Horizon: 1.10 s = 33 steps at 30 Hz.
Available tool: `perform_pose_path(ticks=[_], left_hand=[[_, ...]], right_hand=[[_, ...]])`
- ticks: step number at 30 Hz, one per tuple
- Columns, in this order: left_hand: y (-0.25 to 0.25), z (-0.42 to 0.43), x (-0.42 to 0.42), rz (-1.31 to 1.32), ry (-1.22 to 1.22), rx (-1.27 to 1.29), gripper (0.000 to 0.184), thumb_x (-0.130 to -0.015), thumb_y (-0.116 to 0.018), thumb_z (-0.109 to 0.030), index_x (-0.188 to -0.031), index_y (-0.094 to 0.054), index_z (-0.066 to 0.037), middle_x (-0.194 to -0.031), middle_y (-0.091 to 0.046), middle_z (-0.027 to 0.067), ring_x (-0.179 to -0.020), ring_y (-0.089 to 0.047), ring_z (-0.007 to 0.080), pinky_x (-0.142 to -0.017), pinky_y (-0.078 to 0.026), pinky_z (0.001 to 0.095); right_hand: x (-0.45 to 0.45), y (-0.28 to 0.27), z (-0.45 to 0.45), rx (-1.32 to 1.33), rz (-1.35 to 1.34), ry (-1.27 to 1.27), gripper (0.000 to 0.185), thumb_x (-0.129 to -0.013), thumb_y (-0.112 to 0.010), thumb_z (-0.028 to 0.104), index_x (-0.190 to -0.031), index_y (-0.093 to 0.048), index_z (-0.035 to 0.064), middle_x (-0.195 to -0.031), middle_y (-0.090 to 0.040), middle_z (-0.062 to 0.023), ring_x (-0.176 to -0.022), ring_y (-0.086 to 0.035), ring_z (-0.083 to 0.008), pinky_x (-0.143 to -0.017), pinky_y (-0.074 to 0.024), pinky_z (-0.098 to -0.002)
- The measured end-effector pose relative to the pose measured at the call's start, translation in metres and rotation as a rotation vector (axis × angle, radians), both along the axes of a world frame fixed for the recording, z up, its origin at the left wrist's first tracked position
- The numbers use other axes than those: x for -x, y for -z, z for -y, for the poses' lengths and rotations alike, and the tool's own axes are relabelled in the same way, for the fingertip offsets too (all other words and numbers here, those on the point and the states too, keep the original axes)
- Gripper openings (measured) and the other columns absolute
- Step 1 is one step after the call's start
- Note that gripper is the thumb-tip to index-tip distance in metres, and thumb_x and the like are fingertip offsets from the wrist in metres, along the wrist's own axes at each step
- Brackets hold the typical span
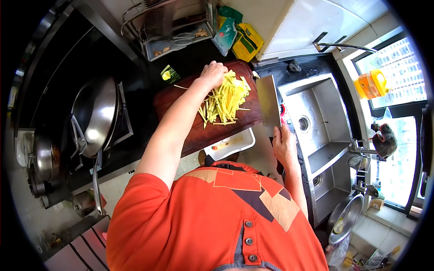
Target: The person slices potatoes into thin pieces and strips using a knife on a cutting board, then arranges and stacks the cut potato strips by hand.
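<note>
A heap of yellow-green cut strips [226, 101] lies on the dark red cutting board [194, 135]. My left hand [214, 74] is at the heap's upper left edge, fingers bent down onto the strips; what is under the fingertips is hidden. To the right, beside the board, my right hand [285, 144] is closed around the handle of a cleaver [269, 101], whose broad blade points away from me near the board's right edge. Below the board's near edge, a white tray [235, 143] holds small orange bits.
A double steel sink [321, 117] is at the right. A wok [97, 117] sits on the stove at the left. Behind the board are a dish rack [169, 38], a yellow packet [247, 43] and a small green-and-yellow piece [169, 74].
</note>
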<state>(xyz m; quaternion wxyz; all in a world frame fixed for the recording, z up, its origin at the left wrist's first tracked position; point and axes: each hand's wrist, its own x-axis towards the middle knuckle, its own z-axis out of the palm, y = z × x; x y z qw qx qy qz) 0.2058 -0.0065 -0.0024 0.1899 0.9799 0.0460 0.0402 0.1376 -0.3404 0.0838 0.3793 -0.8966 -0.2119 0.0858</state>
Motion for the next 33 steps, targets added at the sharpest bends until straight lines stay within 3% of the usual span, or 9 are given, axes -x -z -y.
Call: perform_pose_path(ticks=[5, 13, 17, 19, 21, 22, 28, 31, 33], left_hand=[[-0.015, -0.011, 0.005, -0.139, -0.017, 0.201, 0.022, -0.079, -0.063, -0.021, -0.096, -0.072, -0.009, -0.093, -0.069, 0.0126, -0.086, -0.066, 0.0292, -0.079, -0.052, 0.0366], [-0.02, -0.022, 0.039, -0.299, -0.08, 0.929, 0.022, -0.09, -0.061, -0.021, -0.086, -0.073, -0.003, -0.069, -0.066, 0.0016, -0.066, -0.056, 0.005, -0.063, -0.044, 0.0238], [-0.035, -0.016, 0.061, -0.306, -0.048, 1.129, 0.024, -0.094, -0.053, -0.017, -0.108, -0.067, -0.004, -0.089, -0.069, 0.0049, -0.073, -0.059, 0.0069, -0.068, -0.048, 0.0225], [-0.033, -0.011, 0.065, -0.275, -0.001, 0.988, 0.029, -0.091, -0.054, -0.017, -0.115, -0.063, -0.003, -0.097, -0.069, 0.008, -0.076, -0.063, 0.0134, -0.074, -0.051, 0.0266], [-0.044, -0.007, 0.076, -0.166, 0.06, 0.33, 0.033, -0.087, -0.058, -0.019, -0.117, -0.062, -0.005, -0.096, -0.069, 0.011, -0.075, -0.064, 0.0186, -0.073, -0.051, 0.0289], [-0.024, -0.011, 0.079, 0.17, 0.102, 0.273, 0.027, -0.084, -0.061, -0.021, -0.106, -0.067, -0.006, -0.091, -0.069, 0.0129, -0.073, -0.065, 0.022, -0.07, -0.05, 0.0316], [-0.04, -0.067, 0.093, 0.457, -0.432, 0.049, 0.016, -0.08, -0.063, -0.022, -0.074, -0.069, -0.008, -0.085, -0.066, 0.0094, -0.082, -0.062, 0.0297, -0.073, -0.05, 0.0383], [-0.023, -0.097, 0.103, 0.334, -0.554, -0.195, 0.051, -0.077, -0.07, -0.037, -0.122, -0.06, -0.016, -0.123, -0.056, 0.0134, -0.112, -0.051, 0.0335, -0.093, -0.045, 0.0414], [-0.012, -0.113, 0.102, -0.007, -0.513, 0.083, 0.08, -0.07, -0.074, -0.048, -0.137, -0.045, -0.015, -0.129, -0.049, 0.0202, -0.117, -0.048, 0.038, -0.1, -0.04, 0.0411]], right_hand=[[0.0, 0.007, 0.009, 0.022, -0.071, 0.043, 0.02, -0.094, -0.049, 0.014, -0.082, -0.047, -0.002, -0.066, -0.053, -0.0287, -0.067, -0.052, -0.0491, -0.057, -0.0391, -0.05], [-0.002, 0.006, -0.001, 0.02, -0.123, 0.016, 0.021, -0.095, -0.048, 0.015, -0.083, -0.046, -0.0021, -0.066, -0.053, -0.0289, -0.069, -0.053, -0.0492, -0.058, -0.039, -0.0504], [-0.003, 0.001, -0.01, 0.036, -0.072, -0.017, 0.022, -0.095, -0.048, 0.016, -0.083, -0.046, -0.0021, -0.066, -0.053, -0.0287, -0.069, -0.052, -0.0496, -0.058, -0.0391, -0.0502], [-0.003, -0.002, -0.014, 0.045, -0.062, -0.024, 0.022, -0.095, -0.048, 0.016, -0.083, -0.046, -0.0022, -0.066, -0.053, -0.0287, -0.069, -0.052, -0.0497, -0.058, -0.0392, -0.05], [-0.002, -0.003, -0.016, 0.046, -0.055, -0.019, 0.022, -0.095, -0.049, 0.016, -0.083, -0.046, -0.0023, -0.066, -0.054, -0.0289, -0.069, -0.052, -0.0497, -0.058, -0.0394, -0.0499], [-0.002, -0.004, -0.018, 0.044, -0.054, -0.024, 0.022, -0.095, -0.049, 0.016, -0.083, -0.046, -0.0023, -0.066, -0.054, -0.0289, -0.069, -0.052, -0.0497, -0.058, -0.0394, -0.0499], [0.003, -0.015, -0.017, 0.035, -0.05, -0.032, 0.02, -0.093, -0.051, 0.015, -0.083, -0.047, -0.0019, -0.067, -0.054, -0.0287, -0.069, -0.053, -0.0492, -0.057, -0.0402, -0.0494], [0.01, -0.022, -0.02, 0.102, -0.004, -0.138, 0.016, -0.091, -0.053, 0.014, -0.086, -0.05, -0.0009, -0.069, -0.057, -0.0279, -0.071, -0.056, -0.0477, -0.059, -0.0441, -0.0493], [0.015, -0.013, -0.029, 0.231, -0.053, -0.336, 0.014, -0.09, -0.052, 0.015, -0.09, -0.053, 0.0005, -0.071, -0.06, -0.0264, -0.072, -0.06, -0.0455, -0.063, -0.0479, -0.0511]])
